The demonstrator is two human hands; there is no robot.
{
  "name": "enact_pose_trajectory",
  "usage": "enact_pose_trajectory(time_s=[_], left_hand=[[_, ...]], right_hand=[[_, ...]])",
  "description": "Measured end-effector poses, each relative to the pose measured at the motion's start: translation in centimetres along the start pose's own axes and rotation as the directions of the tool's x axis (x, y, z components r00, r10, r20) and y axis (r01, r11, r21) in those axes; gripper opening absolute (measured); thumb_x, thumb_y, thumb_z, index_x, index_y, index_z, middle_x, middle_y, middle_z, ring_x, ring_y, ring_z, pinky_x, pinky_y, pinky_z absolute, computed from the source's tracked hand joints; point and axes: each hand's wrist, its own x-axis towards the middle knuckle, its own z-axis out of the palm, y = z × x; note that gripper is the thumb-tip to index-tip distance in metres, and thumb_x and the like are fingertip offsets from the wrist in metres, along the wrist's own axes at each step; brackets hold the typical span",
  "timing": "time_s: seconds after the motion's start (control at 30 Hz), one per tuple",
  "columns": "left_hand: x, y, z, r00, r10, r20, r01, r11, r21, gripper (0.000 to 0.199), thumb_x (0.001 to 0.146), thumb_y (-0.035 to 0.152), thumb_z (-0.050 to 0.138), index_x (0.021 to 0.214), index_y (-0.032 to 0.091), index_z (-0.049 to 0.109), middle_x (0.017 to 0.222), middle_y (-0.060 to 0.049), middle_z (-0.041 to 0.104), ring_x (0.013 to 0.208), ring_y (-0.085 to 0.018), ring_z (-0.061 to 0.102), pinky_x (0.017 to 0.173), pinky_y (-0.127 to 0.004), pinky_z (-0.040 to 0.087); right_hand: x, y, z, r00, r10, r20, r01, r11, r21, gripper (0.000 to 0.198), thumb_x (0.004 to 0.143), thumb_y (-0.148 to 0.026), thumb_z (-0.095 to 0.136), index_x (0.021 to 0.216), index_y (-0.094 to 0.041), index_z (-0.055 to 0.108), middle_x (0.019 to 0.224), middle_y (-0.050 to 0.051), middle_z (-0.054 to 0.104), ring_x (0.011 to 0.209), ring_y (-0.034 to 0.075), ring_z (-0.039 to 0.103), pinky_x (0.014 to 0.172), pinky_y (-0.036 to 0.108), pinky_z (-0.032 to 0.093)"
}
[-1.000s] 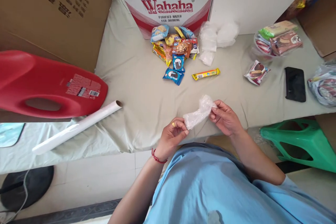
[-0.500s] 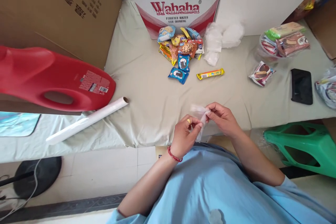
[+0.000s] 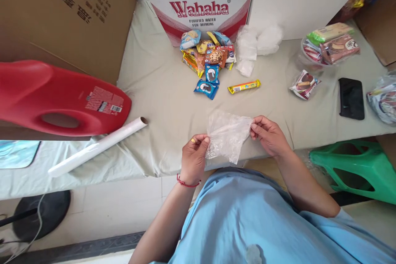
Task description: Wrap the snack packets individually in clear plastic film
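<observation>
A crinkled, see-through plastic bag (image 3: 229,137) is stretched between my two hands above the table's front edge. My left hand (image 3: 194,154), with a ring and a red bracelet, pinches its left side between thumb and fingers. On the opposite side my right hand (image 3: 268,135) pinches the bag's edge. Beyond them lie a yellow snack bar (image 3: 244,86) and a pile of wrapped snacks (image 3: 213,55), with two blue packets (image 3: 206,88) at its front. Folded clear plastic bags (image 3: 247,47) sit to the right of the pile.
A Wahaha carton (image 3: 201,8) stands behind the snacks. On the left are a red jug (image 3: 64,99) and a white roll (image 3: 99,147). To the right are a tub of snacks (image 3: 312,60), a loose packet (image 3: 305,85), a black phone (image 3: 352,98) and a green stool (image 3: 355,169).
My hands have moved apart, the left one going left. The plastic bag, bunched between my fingers before, is now spread out flat. The camera view has shifted slightly.
</observation>
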Motion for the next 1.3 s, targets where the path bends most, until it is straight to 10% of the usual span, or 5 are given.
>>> enact_pose_trajectory(time_s=[0.27,0.4,0.63,1.0,1.3], left_hand=[[-0.1,-0.6,-0.6,0.997,0.009,0.075,-0.011,1.000,0.016,0.036,0.075,0.047,0.088,0.091,0.019,0.073,0.074,0.002,0.063,0.064,-0.008,0.049,0.062,-0.022,0.041],[0.0,-0.8,-0.6,0.998,0.034,0.054,-0.037,0.998,0.054,0.036,0.078,0.049,0.085,0.093,0.019,0.071,0.075,0.003,0.061,0.066,-0.009,0.050,0.063,-0.022,0.042],[-0.3,-0.6,0.0,0.994,0.071,0.084,-0.084,0.983,0.165,0.036,0.086,0.053,0.078,0.097,0.019,0.070,0.073,0.003,0.058,0.065,-0.010,0.050,0.063,-0.023,0.042],[3.3,1.2,-3.9,0.977,0.206,-0.049,-0.202,0.976,0.083,0.029,0.083,0.044,0.082,0.095,0.020,0.070,0.078,0.002,0.062,0.068,-0.009,0.055,0.067,-0.022,0.045],[9.0,5.5,-5.6,0.898,0.428,-0.097,-0.334,0.810,0.483,0.014,0.085,0.029,0.071,0.095,0.019,0.068,0.092,-0.002,0.067,0.084,-0.015,0.062,0.079,-0.028,0.049]], right_hand=[[0.4,0.2,-0.7,0.997,0.018,-0.076,-0.021,0.999,-0.041,0.043,0.077,-0.056,0.087,0.094,-0.021,0.066,0.078,-0.003,0.060,0.064,0.011,0.053,0.058,0.024,0.044],[-1.4,-0.5,0.5,0.923,-0.288,-0.255,0.170,0.900,-0.401,0.031,0.096,-0.053,0.069,0.103,-0.022,0.067,0.084,0.000,0.063,0.067,0.012,0.052,0.062,0.026,0.045],[-3.3,0.1,6.1,0.901,-0.252,0.353,0.434,0.511,-0.742,0.038,0.098,-0.043,0.068,0.130,-0.022,0.067,0.119,0.012,0.072,0.097,0.023,0.069,0.076,0.033,0.055],[-1.1,-0.8,-1.0,0.968,-0.227,-0.103,0.206,0.961,-0.184,0.013,0.093,-0.037,0.077,0.097,-0.025,0.074,0.094,0.001,0.074,0.058,0.009,0.045,0.054,0.024,0.036],[-3.5,-1.3,-0.4,0.874,-0.374,0.310,0.480,0.761,-0.436,0.010,0.098,-0.025,0.064,0.091,-0.023,0.070,0.136,0.011,0.073,0.088,0.018,0.072,0.063,0.028,0.048]])
